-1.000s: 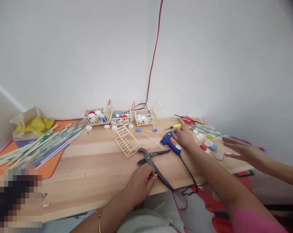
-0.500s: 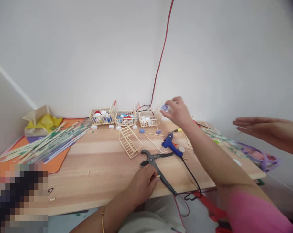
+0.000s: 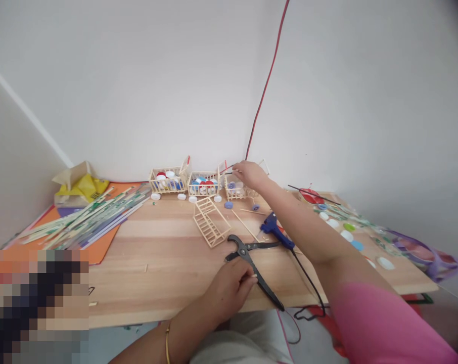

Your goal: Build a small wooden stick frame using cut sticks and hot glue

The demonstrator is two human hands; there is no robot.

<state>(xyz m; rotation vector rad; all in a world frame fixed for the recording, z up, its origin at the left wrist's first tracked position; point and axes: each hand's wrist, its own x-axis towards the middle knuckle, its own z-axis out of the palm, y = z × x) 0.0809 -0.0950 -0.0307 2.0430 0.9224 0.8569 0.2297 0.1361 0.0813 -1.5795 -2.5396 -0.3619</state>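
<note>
My left hand [image 3: 229, 290] is closed near the table's front edge, pinching a short piece of wooden stick [image 3: 254, 276]. Beside it lie black pliers [image 3: 247, 258] with long handles. My right hand [image 3: 250, 173] reaches over the rightmost of three small stick carts [image 3: 241, 194]; its fingers are extended and nothing shows in them. Inside that cart a blue bottle cap [image 3: 232, 186] sits with white ones, partly hidden by the hand. In front, an unfinished stick frame [image 3: 211, 222] lies on its side. A blue glue gun [image 3: 276, 230] rests under my right forearm.
Two more stick carts, the left [image 3: 168, 180] and the middle [image 3: 203, 184], hold bottle caps. Packaged sticks [image 3: 96, 217] lie on an orange sheet at left. Loose white caps [image 3: 347, 235] and a purple bag [image 3: 426, 258] are at right. The glue gun's cord [image 3: 308, 275] hangs off the front edge.
My right hand has moved left over the rightmost cart and let go of the blue cap, which is now in the cart. Another hand at the right has left the view.
</note>
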